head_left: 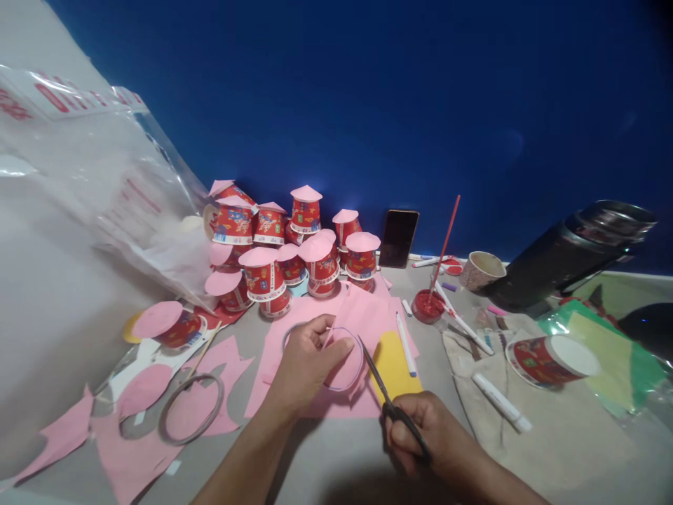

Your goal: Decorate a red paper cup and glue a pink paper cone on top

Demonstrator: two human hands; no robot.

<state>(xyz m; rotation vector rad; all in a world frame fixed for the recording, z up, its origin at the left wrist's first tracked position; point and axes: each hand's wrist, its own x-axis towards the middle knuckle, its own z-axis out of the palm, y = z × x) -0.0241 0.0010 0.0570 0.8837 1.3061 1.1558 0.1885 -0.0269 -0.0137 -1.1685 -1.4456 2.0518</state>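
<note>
Pink paper (362, 319), thin and floppy on the table (336, 463), was pinched near its drawn circle by the left hand (308, 358), best gripped close beside the scissors (392, 407), their handles held in the right hand's (420, 431) curled fingers

Bare table (336, 456) lies open between the two forearms, nearest the viewer. Stacked cups (284, 252) and a plastic bag (105, 189) block the far left; a paint pot (428, 306), markers (499, 402), a lying cup (547, 359) and a flask (573, 249) crowd the right.

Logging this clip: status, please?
Left hand pinning pink paper. Right hand gripping scissors, blades at drawn circle. Yellow sheet beneath blades.
</note>
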